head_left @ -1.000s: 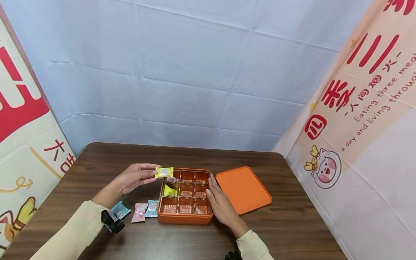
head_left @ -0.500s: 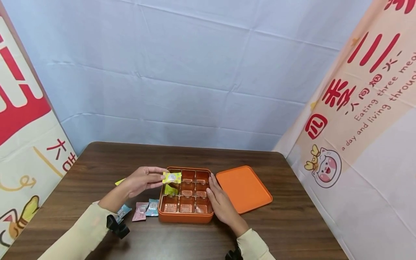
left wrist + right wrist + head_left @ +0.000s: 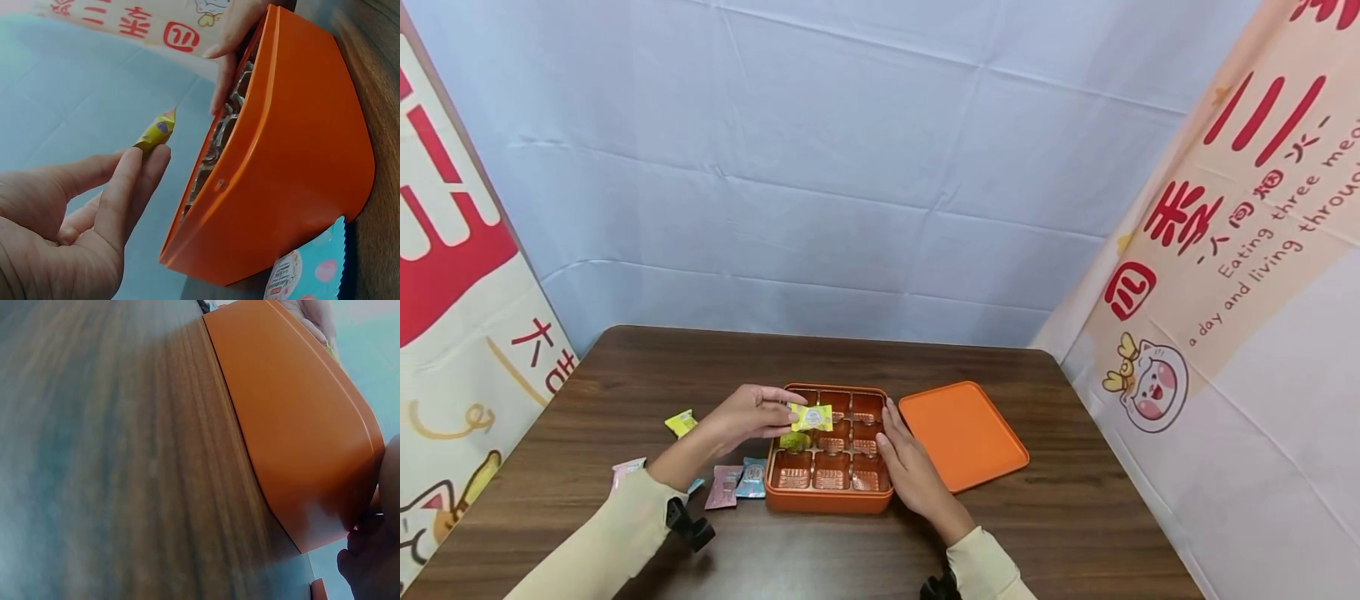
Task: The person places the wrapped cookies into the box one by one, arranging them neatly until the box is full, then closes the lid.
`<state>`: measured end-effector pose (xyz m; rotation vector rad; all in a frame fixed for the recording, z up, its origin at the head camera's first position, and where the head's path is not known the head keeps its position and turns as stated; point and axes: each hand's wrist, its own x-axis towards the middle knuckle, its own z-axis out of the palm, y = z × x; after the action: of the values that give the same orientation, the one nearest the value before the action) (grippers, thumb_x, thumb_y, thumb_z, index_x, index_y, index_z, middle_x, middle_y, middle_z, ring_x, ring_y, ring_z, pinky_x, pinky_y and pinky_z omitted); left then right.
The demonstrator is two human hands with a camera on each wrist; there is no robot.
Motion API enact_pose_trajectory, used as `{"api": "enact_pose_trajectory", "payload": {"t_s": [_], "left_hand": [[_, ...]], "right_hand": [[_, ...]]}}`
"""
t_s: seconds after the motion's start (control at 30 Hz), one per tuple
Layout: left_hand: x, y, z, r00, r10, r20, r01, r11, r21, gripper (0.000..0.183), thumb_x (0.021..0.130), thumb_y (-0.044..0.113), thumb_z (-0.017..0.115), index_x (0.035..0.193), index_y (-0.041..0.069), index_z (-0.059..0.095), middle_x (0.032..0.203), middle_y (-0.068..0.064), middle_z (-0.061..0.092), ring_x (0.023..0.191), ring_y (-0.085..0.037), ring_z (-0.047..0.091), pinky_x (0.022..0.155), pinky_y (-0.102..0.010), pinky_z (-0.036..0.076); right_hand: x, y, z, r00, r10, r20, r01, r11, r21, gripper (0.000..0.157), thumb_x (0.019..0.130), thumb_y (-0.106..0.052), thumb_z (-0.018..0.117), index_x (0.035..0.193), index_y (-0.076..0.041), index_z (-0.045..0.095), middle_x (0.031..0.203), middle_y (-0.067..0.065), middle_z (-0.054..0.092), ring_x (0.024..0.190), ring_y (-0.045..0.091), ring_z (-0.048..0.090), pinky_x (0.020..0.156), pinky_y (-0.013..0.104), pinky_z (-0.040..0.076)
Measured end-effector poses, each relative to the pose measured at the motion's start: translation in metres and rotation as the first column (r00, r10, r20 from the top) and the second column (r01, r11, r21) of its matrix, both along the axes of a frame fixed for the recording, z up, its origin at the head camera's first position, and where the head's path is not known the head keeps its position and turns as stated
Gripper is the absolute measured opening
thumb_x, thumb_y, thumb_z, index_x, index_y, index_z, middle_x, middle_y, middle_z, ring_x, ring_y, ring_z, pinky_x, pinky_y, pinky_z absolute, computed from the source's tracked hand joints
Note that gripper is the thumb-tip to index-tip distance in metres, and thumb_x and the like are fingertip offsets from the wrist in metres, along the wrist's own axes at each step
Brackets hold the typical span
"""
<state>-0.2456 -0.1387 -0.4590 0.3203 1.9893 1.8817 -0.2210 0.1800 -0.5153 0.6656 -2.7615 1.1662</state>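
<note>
Between thumb and fingers, my left hand (image 3: 747,419) pinches a yellow wrapped candy (image 3: 812,417). In the left wrist view the candy (image 3: 157,131) is held up in the air, beside and above the box wall. Below it in the head view is an orange box (image 3: 829,502) with a grid of several brown compartments. A yellow-green wrapped candy (image 3: 794,442) lies in the middle compartment of its left column; the one behind it is partly covered by my hand. Against the box's right side rests my right hand (image 3: 913,467), fingers straight along the wall.
The flat orange lid (image 3: 964,437) lies right of the box. Left of the box are a blue candy (image 3: 752,479) and a pink one (image 3: 723,487). Farther left lie a yellow candy (image 3: 682,423) and another pink one (image 3: 627,471), near my left sleeve.
My left hand has carried the yellow candy rightward, from the box's left rim to over its compartments. Candies once behind my left arm now show. My right hand stays against the box.
</note>
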Motion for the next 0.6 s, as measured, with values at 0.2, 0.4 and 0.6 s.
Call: {"api": "enact_pose_trajectory", "payload": {"t_s": [0.2,0.4,0.6], "left_hand": [[0.001,0.009,-0.004,1.000,-0.004,0.007,0.004,1.000,-0.020,0.040,0.097,0.006,0.069,0.133,-0.008,0.061,0.112,-0.014,0.072,0.101,-0.019,0.070,0.092,-0.043,0.058],[0.000,0.018,-0.008,1.000,-0.003,-0.006,0.003,0.998,-0.067,0.037,0.097,0.005,0.068,0.131,-0.007,0.063,0.109,-0.012,0.073,0.100,-0.021,0.071,0.089,-0.042,0.059],[0.000,0.025,-0.007,1.000,0.003,-0.021,-0.005,0.995,-0.096,0.034,0.096,0.006,0.069,0.127,-0.007,0.066,0.106,-0.014,0.075,0.097,-0.023,0.073,0.085,-0.040,0.060]], "right_hand": [[0.002,0.001,-0.001,1.000,0.007,0.004,-0.007,1.000,-0.012,0.056,0.112,-0.031,0.039,0.159,-0.004,0.027,0.168,-0.005,0.010,0.152,0.020,0.019,0.121,0.051,0.024],[0.003,0.003,-0.002,1.000,0.012,0.002,-0.012,1.000,0.000,0.058,0.112,-0.036,0.037,0.159,-0.006,0.026,0.168,-0.006,0.009,0.152,0.019,0.019,0.121,0.050,0.024],[0.003,0.003,-0.001,1.000,0.012,-0.008,-0.012,1.000,-0.001,0.056,0.112,-0.032,0.039,0.159,-0.006,0.026,0.168,-0.005,0.010,0.152,0.020,0.020,0.121,0.051,0.024]]}}
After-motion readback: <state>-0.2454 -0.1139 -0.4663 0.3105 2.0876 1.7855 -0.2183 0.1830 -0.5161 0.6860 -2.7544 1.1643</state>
